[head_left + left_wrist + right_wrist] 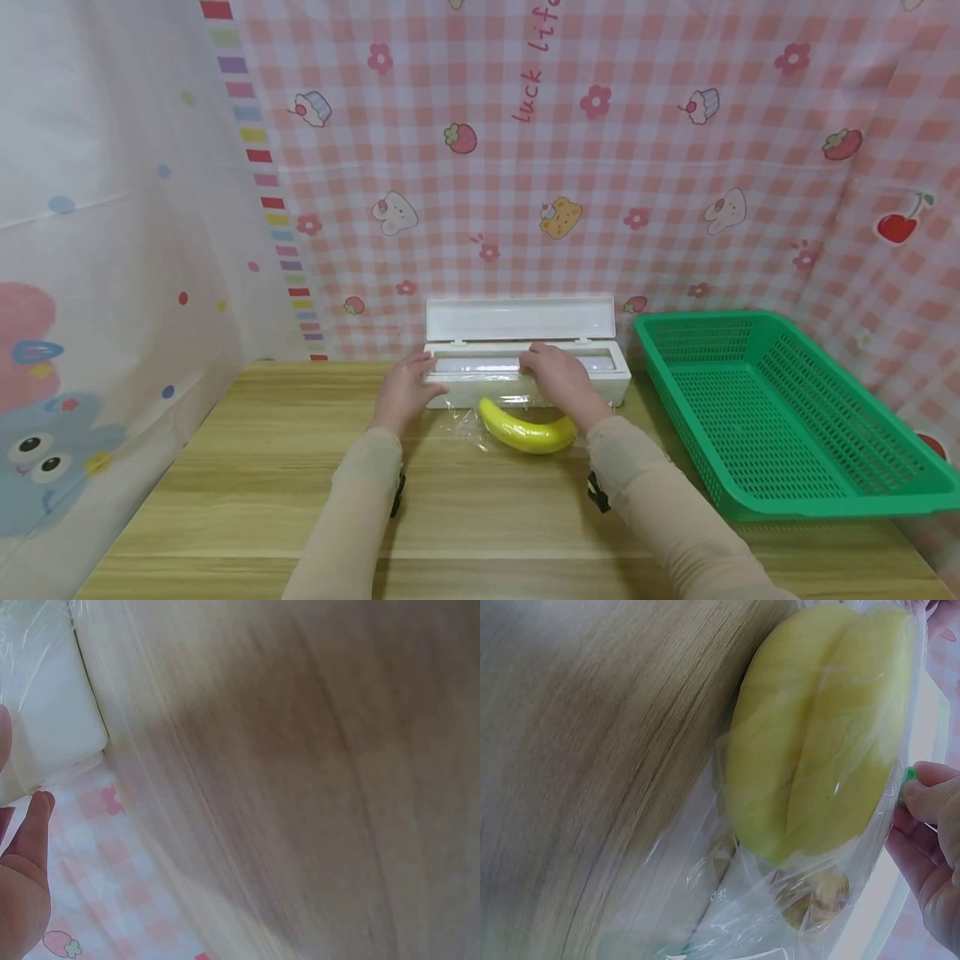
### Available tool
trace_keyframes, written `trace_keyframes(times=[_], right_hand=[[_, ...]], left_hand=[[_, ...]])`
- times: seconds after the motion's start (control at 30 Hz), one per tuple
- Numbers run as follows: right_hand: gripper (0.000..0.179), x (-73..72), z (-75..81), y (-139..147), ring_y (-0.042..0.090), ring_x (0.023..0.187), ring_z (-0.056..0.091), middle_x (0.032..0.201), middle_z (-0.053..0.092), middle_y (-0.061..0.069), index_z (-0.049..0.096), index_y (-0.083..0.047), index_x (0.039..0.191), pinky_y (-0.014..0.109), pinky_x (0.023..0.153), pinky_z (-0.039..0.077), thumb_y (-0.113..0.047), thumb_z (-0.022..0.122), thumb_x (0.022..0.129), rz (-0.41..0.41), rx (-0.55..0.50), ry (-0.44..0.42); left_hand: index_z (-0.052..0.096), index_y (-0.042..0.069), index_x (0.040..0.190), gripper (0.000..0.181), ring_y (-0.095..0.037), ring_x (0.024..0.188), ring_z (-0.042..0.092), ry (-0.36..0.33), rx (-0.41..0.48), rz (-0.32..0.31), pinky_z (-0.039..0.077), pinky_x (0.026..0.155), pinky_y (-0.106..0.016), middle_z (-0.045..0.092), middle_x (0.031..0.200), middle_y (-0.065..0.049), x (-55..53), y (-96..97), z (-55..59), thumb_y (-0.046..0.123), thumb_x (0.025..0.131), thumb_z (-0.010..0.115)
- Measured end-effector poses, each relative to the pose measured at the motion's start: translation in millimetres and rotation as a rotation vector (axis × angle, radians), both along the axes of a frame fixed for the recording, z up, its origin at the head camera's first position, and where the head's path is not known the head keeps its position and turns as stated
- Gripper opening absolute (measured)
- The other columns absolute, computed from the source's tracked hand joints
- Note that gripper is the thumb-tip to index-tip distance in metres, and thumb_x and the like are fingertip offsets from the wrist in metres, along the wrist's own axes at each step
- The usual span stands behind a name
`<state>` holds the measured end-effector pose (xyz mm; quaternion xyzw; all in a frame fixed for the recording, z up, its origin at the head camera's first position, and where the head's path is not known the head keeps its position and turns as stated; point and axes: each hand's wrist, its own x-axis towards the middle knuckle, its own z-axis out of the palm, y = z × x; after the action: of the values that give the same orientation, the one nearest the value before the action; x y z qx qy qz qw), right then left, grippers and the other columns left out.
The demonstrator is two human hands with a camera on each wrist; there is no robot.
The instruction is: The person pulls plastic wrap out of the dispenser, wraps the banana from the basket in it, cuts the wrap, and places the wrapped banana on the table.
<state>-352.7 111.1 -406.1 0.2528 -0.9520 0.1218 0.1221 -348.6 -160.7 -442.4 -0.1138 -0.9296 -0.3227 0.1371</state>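
Observation:
A white cling film dispenser (pixel 453 397) stands at the back of the table, its lid (pixel 519 320) raised and a film roll inside. My left hand (pixel 403 392) grips the dispenser's left end, thumb in front. My right hand (pixel 561 381) reaches over the front edge; in the right wrist view it pinches a small green slider cutter (pixel 908 784) at that edge. A yellow banana (pixel 527 436) lies on the table just before the dispenser, under my right wrist. Clear cling film (pixel 467 423) runs from the dispenser over the banana, crumpled at its left.
A green plastic basket (pixel 678 412) sits to the right, close to the dispenser's right end. Behind the wooden table (pixel 480 533) hangs a pink checked cloth (pixel 480 192). A white patterned cloth (pixel 150 250) hangs at the left.

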Motion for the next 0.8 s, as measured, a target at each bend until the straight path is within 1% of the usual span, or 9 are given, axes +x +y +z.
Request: trace_keyframes(times=[0.13, 0.37, 0.6, 0.8], right_hand=[[0.009, -0.8, -0.7, 0.8, 0.021, 0.085, 0.062, 0.094, 0.062, 0.001, 0.072, -0.014, 0.098, 0.034, 0.075, 0.056, -0.008, 0.067, 0.093, 0.001, 0.007, 0.004], [0.005, -0.8, -0.7, 1.7, 0.02, 0.083, 0.063, 0.093, 0.062, 0.0, 0.071, -0.014, 0.095, 0.033, 0.072, 0.056, -0.011, 0.068, 0.093, 0.008, 0.017, 0.024], [0.005, 0.6, 1.3, 1.9, 0.022, 0.085, 0.063, 0.094, 0.062, 0.001, 0.071, -0.013, 0.096, 0.035, 0.075, 0.057, -0.011, 0.067, 0.093, 0.012, 0.024, 0.027], [0.005, 2.9, 3.0, 2.2, 0.022, 0.085, 0.063, 0.093, 0.062, 0.001, 0.071, -0.013, 0.094, 0.035, 0.074, 0.056, -0.01, 0.068, 0.092, 0.022, 0.018, 0.038]], left_hand=[[0.063, 0.0, 0.128, 0.059, -0.032, 0.134, 0.046, 0.005, 0.011, -0.003, 0.033, 0.115, -0.045, 0.054, 0.142, -0.013, 0.4, -0.4, -0.4, 0.022, 0.077, 0.084], [0.063, 0.0, 0.128, 0.058, -0.032, 0.133, 0.047, 0.016, 0.001, -0.005, 0.033, 0.115, -0.045, 0.054, 0.142, -0.013, 0.0, -1.2, -1.5, 0.023, 0.078, 0.083], [0.063, 0.001, 0.128, 0.058, -0.032, 0.134, 0.047, 0.01, 0.007, -0.003, 0.033, 0.115, -0.045, 0.054, 0.142, -0.013, -0.2, -1.3, -1.9, 0.023, 0.079, 0.083], [0.064, 0.001, 0.127, 0.058, -0.032, 0.134, 0.047, 0.021, -0.002, -0.003, 0.033, 0.115, -0.044, 0.054, 0.142, -0.013, -1.0, -1.2, -2.4, 0.023, 0.078, 0.084]])
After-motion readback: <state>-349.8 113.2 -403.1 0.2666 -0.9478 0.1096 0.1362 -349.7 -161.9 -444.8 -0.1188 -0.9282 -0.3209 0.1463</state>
